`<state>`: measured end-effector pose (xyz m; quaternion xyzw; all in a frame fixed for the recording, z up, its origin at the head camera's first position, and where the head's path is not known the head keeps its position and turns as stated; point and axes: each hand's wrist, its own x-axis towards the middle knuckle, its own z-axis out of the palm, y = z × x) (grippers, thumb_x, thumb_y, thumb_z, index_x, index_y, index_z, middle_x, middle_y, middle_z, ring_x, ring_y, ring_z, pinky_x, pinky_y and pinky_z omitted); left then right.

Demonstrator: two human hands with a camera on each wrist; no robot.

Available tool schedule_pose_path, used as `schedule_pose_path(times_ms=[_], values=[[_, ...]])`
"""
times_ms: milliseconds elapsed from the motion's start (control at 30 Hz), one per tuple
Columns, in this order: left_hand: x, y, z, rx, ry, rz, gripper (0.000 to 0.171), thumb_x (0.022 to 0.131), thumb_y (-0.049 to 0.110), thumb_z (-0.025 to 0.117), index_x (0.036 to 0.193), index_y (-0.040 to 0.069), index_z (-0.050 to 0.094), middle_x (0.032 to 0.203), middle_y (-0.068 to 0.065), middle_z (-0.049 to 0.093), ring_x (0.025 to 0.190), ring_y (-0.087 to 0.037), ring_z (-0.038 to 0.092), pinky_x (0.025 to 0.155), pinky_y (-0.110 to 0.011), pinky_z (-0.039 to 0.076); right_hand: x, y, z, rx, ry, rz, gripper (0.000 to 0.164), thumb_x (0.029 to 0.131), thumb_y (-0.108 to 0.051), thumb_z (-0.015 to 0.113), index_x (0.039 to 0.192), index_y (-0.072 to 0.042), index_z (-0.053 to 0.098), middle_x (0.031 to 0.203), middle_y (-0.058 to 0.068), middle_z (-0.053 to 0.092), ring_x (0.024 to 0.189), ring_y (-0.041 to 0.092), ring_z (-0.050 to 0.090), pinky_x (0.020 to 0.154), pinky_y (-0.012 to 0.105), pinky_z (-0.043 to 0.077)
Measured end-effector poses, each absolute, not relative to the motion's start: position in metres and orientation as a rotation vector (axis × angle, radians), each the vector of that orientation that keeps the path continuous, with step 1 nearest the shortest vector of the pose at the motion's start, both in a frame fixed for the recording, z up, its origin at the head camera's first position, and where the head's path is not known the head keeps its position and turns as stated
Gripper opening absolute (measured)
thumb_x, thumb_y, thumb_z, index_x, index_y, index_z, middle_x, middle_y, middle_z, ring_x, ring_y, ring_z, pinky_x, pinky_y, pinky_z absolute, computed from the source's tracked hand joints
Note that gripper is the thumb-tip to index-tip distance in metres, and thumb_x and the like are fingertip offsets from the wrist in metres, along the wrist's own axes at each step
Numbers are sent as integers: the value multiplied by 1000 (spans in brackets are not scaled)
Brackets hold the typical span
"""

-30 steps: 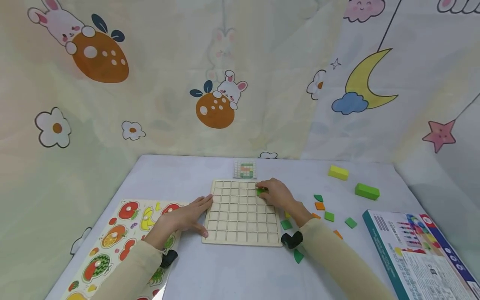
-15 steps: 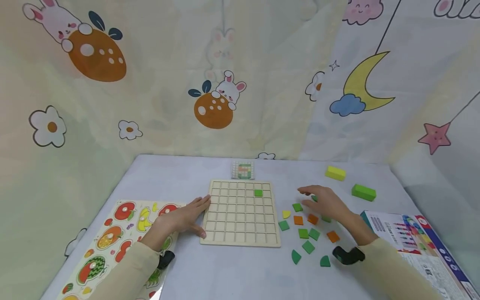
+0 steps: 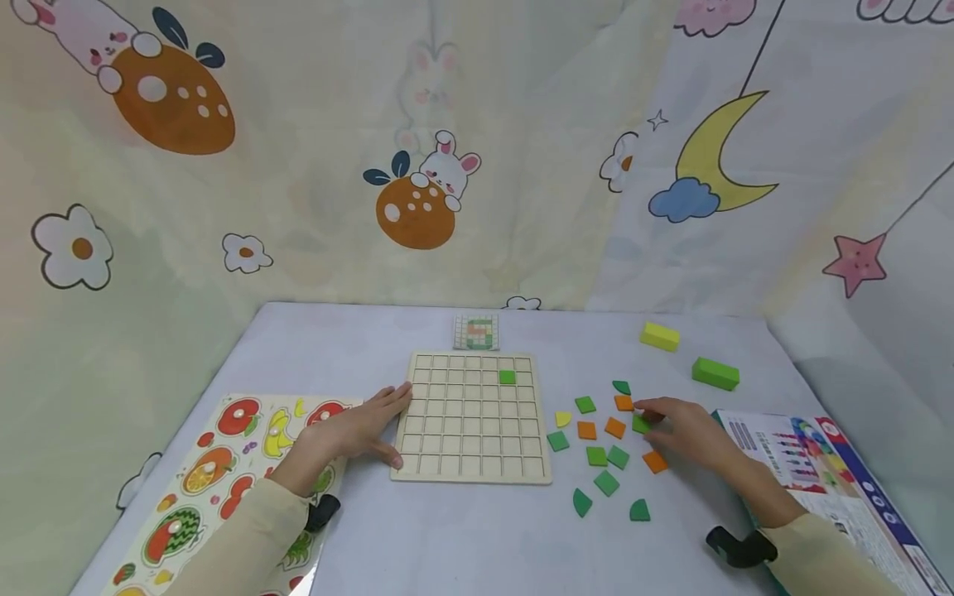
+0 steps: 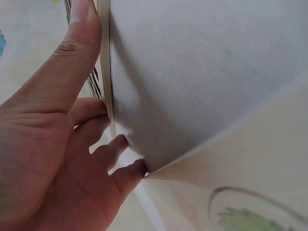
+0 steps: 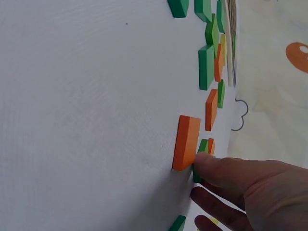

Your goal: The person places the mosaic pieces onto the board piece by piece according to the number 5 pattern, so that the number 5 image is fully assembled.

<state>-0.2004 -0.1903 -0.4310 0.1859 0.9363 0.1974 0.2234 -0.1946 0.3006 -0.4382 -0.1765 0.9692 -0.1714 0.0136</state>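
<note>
A pale wooden grid board (image 3: 469, 443) lies mid-table, with one light green square tile (image 3: 508, 377) in a cell near its upper right. My left hand (image 3: 356, 433) rests against the board's left edge, thumb and fingers spread; the left wrist view shows the fingertips at that edge. To the right, my right hand (image 3: 689, 432) pinches a green square tile (image 3: 640, 424) among the loose pieces. In the right wrist view the thumb covers part of this green tile (image 5: 197, 174), beside an orange tile (image 5: 186, 143).
Several green, orange and yellow pieces, such as an orange tile (image 3: 586, 430), lie right of the board. A small pattern card (image 3: 476, 332) sits behind it. Yellow (image 3: 659, 336) and green blocks (image 3: 715, 374) are back right. A box (image 3: 775, 439) lies right, a fruit sheet (image 3: 216, 463) left.
My right hand has let go of the light green tile in the board's cell and moved right to another green tile among the loose pieces. My left hand stays at the board's edge.
</note>
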Motion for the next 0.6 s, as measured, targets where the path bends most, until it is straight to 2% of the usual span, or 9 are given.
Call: schedule_pose_path(times_ms=[133, 300, 600], values=[[-200, -192, -430, 519, 2575, 545, 111, 71, 37, 83, 156, 10, 16, 165, -5, 8, 152, -32, 5, 119, -52, 22, -198, 296, -436, -499, 3034, -501, 45, 77, -3, 76, 121, -1, 64, 97, 8, 70, 86, 22, 61, 81, 46, 55], [-202, -192, -428, 553, 2584, 516, 110, 72, 37, 83, 155, 8, 18, 165, -7, 7, 152, -34, 6, 117, -54, 24, -209, 281, -424, -473, 3032, -522, 46, 81, -5, 74, 126, -3, 63, 103, 9, 70, 93, 25, 61, 86, 48, 54], [-200, -192, -428, 526, 2575, 549, 109, 71, 35, 84, 155, 8, 19, 165, -7, 7, 152, -34, 6, 118, -54, 23, -251, 180, -412, -687, 2918, -576, 47, 85, -7, 72, 130, -7, 61, 109, 6, 70, 101, 24, 63, 91, 44, 53]])
